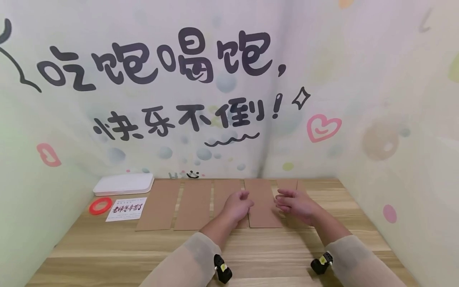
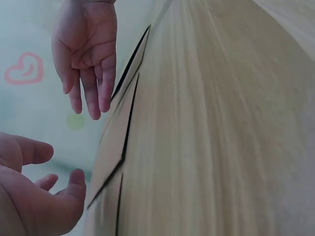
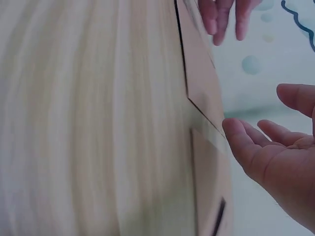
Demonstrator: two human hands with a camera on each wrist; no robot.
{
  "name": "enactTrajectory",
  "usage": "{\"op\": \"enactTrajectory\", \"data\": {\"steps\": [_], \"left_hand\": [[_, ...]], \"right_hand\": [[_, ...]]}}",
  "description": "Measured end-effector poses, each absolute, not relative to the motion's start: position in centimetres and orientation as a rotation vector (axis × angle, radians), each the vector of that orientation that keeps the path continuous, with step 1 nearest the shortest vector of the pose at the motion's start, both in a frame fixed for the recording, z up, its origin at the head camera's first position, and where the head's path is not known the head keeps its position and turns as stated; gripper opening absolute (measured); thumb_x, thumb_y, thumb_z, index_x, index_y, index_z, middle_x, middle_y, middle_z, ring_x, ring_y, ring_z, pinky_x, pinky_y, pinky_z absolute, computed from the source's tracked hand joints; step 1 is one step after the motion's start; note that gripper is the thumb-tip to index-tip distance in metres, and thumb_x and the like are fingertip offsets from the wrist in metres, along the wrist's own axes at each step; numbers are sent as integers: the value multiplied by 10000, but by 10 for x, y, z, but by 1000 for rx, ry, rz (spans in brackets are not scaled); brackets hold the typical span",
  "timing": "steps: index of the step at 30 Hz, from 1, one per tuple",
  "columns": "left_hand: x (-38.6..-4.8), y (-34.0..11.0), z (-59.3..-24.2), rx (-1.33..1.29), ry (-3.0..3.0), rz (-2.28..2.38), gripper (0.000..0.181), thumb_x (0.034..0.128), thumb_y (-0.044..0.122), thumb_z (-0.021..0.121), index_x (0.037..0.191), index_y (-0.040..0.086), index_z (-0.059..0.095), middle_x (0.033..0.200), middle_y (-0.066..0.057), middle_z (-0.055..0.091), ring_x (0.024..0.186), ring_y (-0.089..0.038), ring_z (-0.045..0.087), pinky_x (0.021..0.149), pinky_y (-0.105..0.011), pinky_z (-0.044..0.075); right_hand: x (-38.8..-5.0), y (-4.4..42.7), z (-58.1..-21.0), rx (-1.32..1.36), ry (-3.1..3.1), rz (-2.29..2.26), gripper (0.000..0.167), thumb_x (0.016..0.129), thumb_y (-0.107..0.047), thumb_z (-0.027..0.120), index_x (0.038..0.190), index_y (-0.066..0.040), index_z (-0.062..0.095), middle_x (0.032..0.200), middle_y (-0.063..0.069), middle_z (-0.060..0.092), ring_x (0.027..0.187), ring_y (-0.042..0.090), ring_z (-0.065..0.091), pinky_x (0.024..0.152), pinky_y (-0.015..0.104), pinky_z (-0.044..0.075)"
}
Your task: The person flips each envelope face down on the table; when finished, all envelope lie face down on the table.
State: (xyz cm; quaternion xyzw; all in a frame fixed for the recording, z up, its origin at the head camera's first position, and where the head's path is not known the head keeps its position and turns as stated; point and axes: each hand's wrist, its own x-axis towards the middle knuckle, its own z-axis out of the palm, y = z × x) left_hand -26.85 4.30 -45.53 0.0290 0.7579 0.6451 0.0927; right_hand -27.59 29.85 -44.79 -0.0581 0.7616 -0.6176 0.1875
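Note:
Several brown rectangular cardboard pieces lie side by side in a row on the wooden table. My left hand hovers over or beside the left edge of one cardboard piece, and my right hand is by its right edge. Both palms face inward, fingers loosely bent with nothing between them, as the left wrist view and the right wrist view also show. Behind the right hand, further cardboard is partly hidden. The left hand covers part of another cardboard piece.
At the back left are a white flat case, a red ring, possibly a tape roll, and a white card with dark writing. A printed wall covering encloses the table at the back and both sides.

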Motion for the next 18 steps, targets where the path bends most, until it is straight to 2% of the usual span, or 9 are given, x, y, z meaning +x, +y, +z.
{"op": "enactTrajectory", "data": {"steps": [5,12,16,18], "left_hand": [[-271,59,-447,167,2146,2019,502,991,99,653,1482,15,585,1540,-217,587,1174,-262,720,1025,-394,616],[-267,94,-448,187,2050,2071,533,965,55,663,1484,-8,560,1518,-216,603,1224,-242,693,1010,-358,613],[-260,114,-455,151,1979,2061,570,955,38,678,1505,-13,535,1524,-240,581,1103,-195,688,917,-291,607],[-256,122,-458,139,1959,2044,595,953,40,689,1520,-9,519,1528,-243,571,1083,-202,685,917,-296,601]], "right_hand": [[-267,318,-438,-166,2279,-1700,665,1120,-156,533,1647,107,223,1666,379,335,1480,407,508,1187,436,516],[-266,350,-439,-74,2350,-1661,677,1146,-240,497,1673,63,201,1682,346,338,1497,397,495,1170,436,532],[-267,369,-443,-26,2393,-1636,695,1143,-255,507,1676,61,191,1655,358,380,1423,351,587,1116,404,573],[-268,379,-446,-12,2414,-1630,701,1141,-256,513,1673,68,191,1632,369,407,1359,296,641,1079,376,595]]}}
